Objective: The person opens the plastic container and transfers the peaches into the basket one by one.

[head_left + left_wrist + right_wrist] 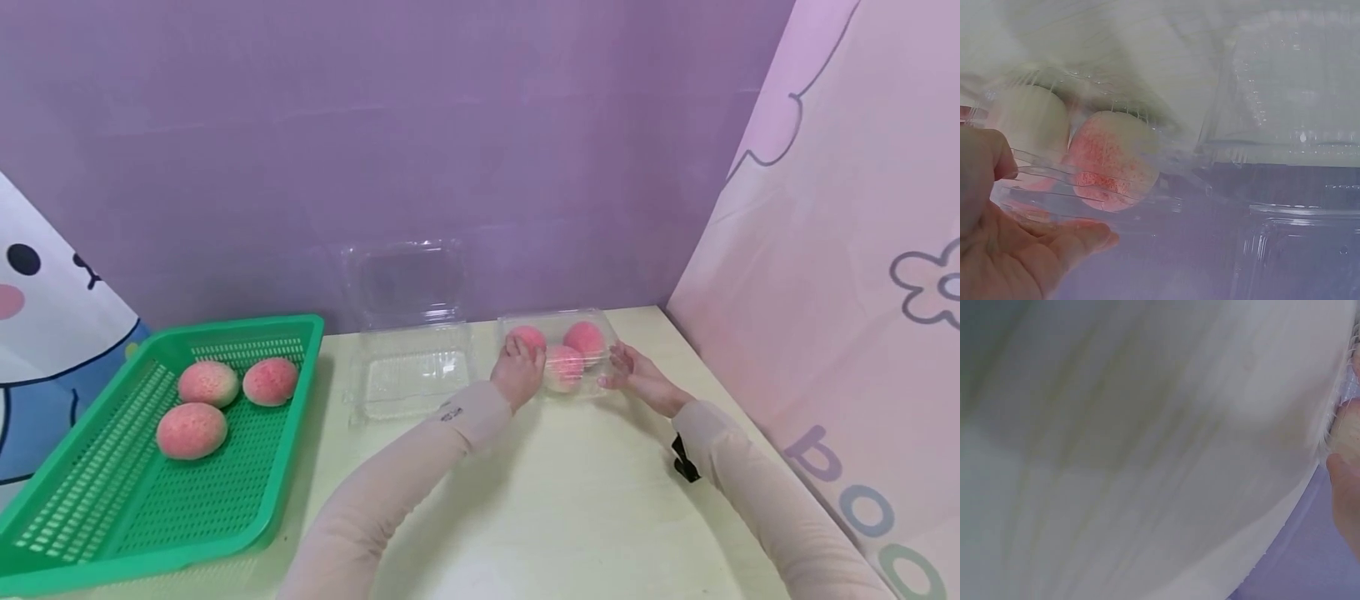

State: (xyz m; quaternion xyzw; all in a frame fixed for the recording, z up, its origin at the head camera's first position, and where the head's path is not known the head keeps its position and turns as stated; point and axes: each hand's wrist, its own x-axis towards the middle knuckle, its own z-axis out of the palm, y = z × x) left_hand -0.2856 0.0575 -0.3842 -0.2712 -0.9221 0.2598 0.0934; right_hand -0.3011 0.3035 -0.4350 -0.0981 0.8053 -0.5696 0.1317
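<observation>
Three pink and cream peaches (564, 367) sit inside a clear plastic clamshell box (557, 319) at the back of the table. Its lid lies over the fruit. My left hand (519, 372) grips the box's left front side, fingers over the top. In the left wrist view, thumb and fingers stand either side of the layered plastic rims, close to a peach (1113, 162). At the right front corner, my right hand (637, 379) holds the box between thumb and fingers. Only part of that hand (1346, 503) shows in the right wrist view, at a peach's edge.
A second clear clamshell box (360, 367) stands to the left with its lid raised against the purple backdrop. Further left, a green plastic basket (281, 467) holds three more peaches (192, 431). A pink printed panel (840, 250) borders the table's right side.
</observation>
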